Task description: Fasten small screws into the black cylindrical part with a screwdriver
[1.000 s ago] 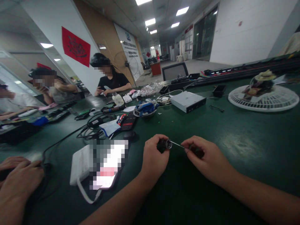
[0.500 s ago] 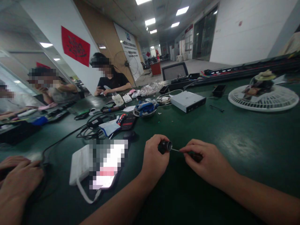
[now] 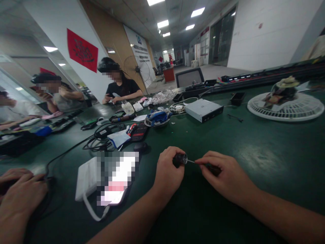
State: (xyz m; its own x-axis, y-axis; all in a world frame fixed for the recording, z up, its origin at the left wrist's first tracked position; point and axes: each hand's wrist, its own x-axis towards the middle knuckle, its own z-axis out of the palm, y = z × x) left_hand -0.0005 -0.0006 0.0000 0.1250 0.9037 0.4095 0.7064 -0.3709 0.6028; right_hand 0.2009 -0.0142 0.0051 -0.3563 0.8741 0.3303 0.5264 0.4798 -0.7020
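My left hand (image 3: pixel 169 169) is closed around a small dark cylindrical part (image 3: pixel 181 158), its round open end turned to the right. In my right hand (image 3: pixel 220 171) is a screwdriver (image 3: pixel 214 169) with a dark brownish handle, held between thumb and fingers. Its thin metal shaft points left and reaches the open end of the cylinder; whether the tip sits inside, I cannot tell. Both hands are just above the green table (image 3: pixel 203 217). Left of my left hand lies a lit phone (image 3: pixel 122 176), joined by a short white cable to a white power bank (image 3: pixel 87 176).
Another person's hands (image 3: pixel 25 189) rest at the left edge by a black cable. Beyond my hands are a mouse (image 3: pixel 140 146), a bowl with blue-and-white cloth (image 3: pixel 158 117), a silver disc drive (image 3: pixel 203 109) and a white fan grille with motor (image 3: pixel 284 105). Several people sit across the table.
The cylinder in my left hand has turned and shifted slightly, its open end facing more to the right. The screwdriver has moved only a little with my right hand.
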